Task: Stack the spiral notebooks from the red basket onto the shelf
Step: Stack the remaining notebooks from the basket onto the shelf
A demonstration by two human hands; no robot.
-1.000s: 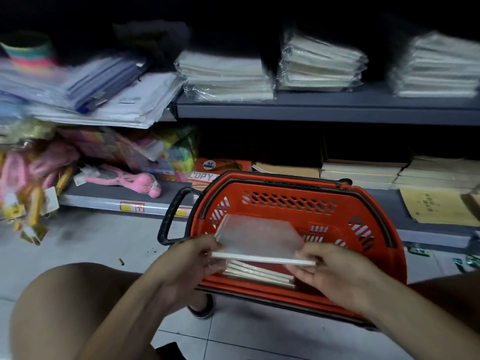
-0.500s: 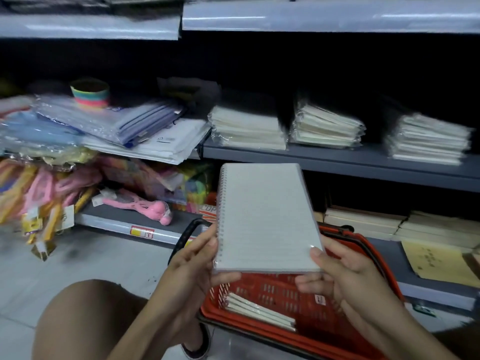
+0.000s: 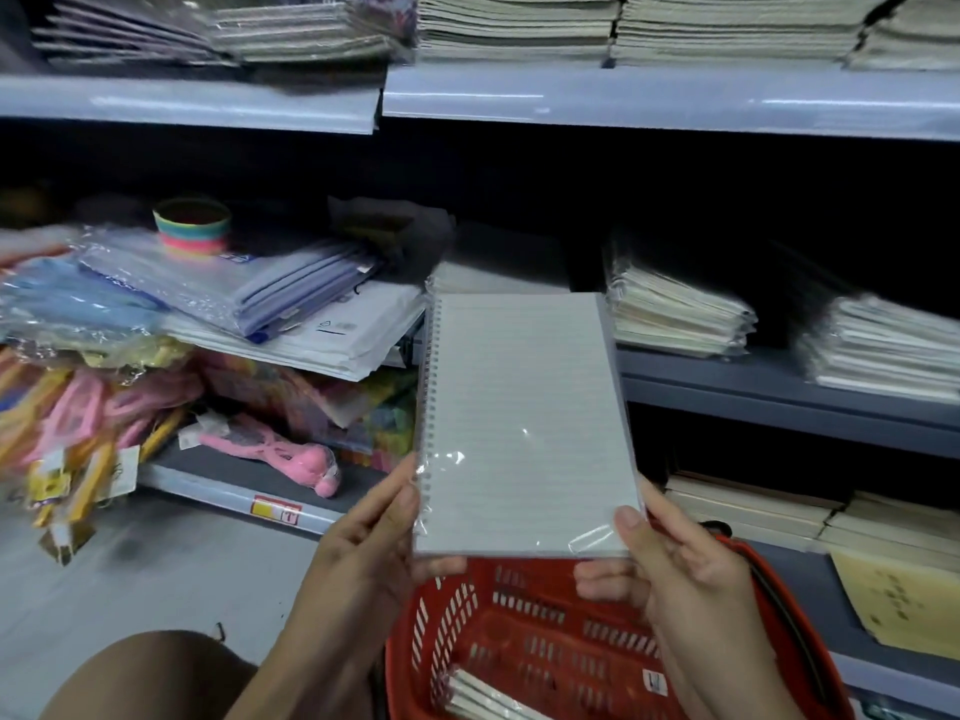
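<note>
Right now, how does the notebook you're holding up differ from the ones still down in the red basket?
The held notebook is raised upright in front of the shelves, gripped at its bottom corners by the left hand and right hand; the basket notebooks lie flat on the floor of the red basket, untouched. The held one shows its whole lined face; those show mostly edges. Both appear wrapped in clear plastic.

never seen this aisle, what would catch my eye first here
A spiral notebook, wrapped in clear plastic, is held upright at centre by the left hand and right hand. Below it sits the red basket with more notebooks; pale stacks line the shelf behind.
</note>
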